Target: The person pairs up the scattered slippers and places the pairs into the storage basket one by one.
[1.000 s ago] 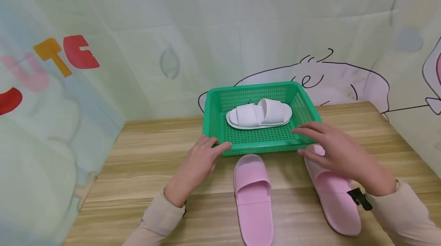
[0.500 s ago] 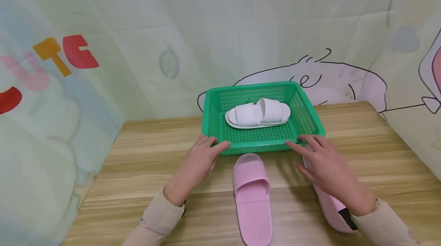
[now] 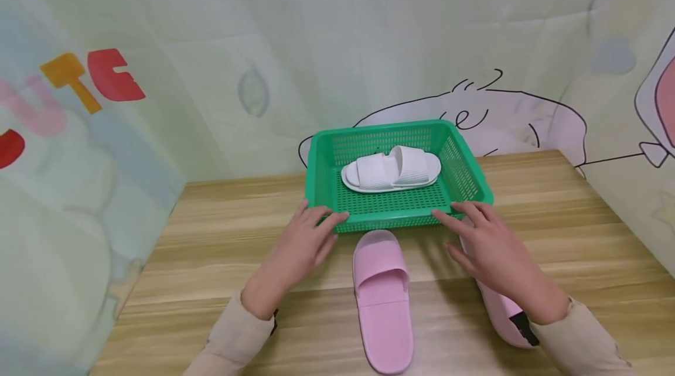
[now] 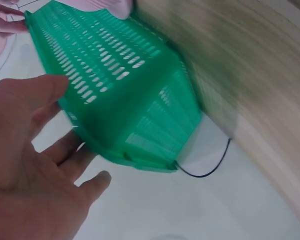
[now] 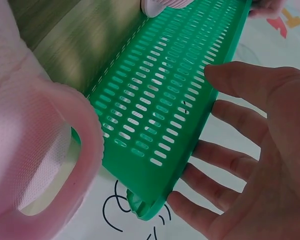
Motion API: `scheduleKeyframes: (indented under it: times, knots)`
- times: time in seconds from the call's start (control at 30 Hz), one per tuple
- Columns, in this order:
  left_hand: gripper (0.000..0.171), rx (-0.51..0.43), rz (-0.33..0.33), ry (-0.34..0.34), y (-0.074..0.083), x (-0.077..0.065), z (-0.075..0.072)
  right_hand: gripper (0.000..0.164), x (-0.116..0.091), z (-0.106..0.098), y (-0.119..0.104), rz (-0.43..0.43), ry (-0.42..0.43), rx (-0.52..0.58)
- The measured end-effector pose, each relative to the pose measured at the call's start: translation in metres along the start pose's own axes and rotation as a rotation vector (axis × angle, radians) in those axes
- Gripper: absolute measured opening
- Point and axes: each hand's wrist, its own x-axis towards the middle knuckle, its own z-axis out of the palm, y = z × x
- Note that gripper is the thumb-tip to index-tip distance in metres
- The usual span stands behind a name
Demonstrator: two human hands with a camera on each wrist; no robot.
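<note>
A green perforated plastic basket (image 3: pixel 390 218) stands on the table against the wall, with white ribbed slippers (image 3: pixel 371 172) lying overlapped inside. At its front left corner my left hand (image 3: pixel 297 244) touches the rim with loosely bent fingers. My right hand (image 3: pixel 493 247) lays its fingertips on the rim at the front right, thumb held below the edge. In the right wrist view, the fingers are spread along the basket rim (image 5: pixel 190 155). Between my hands a pink slipper (image 3: pixel 386 323) lies toe toward the basket. A second pink slipper (image 3: pixel 495 317) is partly covered by my right hand and wrist.
The wood-grain table (image 3: pixel 221 235) meets a printed cloth backdrop (image 3: pixel 221 42) right behind the basket. The cloth also runs along the left and right sides.
My right hand has come left and down onto the basket's front right rim, covering more of the pink slipper there. The left hand stays at the front left corner.
</note>
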Motion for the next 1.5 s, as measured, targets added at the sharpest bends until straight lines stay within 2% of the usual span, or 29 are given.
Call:
scheduleKeyframes:
  times: [0.1,0.2,0.3,0.37,0.47,0.6,0.7,1.0,1.2,1.5]
  knots:
    - [0.047,0.038,0.080,0.024,0.007,-0.001,-0.002,0.056,0.000,-0.001,0.001,0.012,-0.014,0.002]
    - [0.046,0.023,0.195,0.045,0.019,-0.002,-0.002,0.057,-0.001,-0.001,0.001,0.015,-0.016,0.000]
    - [0.038,-0.027,0.284,0.012,0.031,-0.005,0.000,0.057,0.000,-0.001,0.001,0.008,-0.009,0.000]
    - [0.034,-0.041,0.309,-0.032,0.038,-0.006,0.005,0.057,0.001,-0.001,0.000,0.002,-0.005,0.001]
    - [0.043,-0.022,0.309,-0.125,0.043,-0.007,0.013,0.057,0.002,0.000,0.000,0.004,-0.009,0.005]
    - [0.078,0.014,0.267,-0.292,0.049,-0.007,0.023,0.057,0.003,0.001,0.000,0.004,-0.002,0.004]
    - [0.091,0.039,0.244,-0.361,0.050,-0.008,0.028,0.056,0.003,0.001,0.000,0.002,0.011,0.007]
    - [0.092,0.063,0.284,-0.329,0.050,-0.008,0.035,0.057,0.004,0.001,-0.002,0.003,0.007,0.030]
    - [0.088,0.032,0.304,-0.287,0.049,-0.006,0.035,0.056,0.004,0.001,-0.003,0.004,0.022,0.039]
    - [0.082,0.024,0.267,-0.316,0.052,-0.002,0.035,0.055,0.003,-0.001,-0.005,0.036,0.006,0.050]
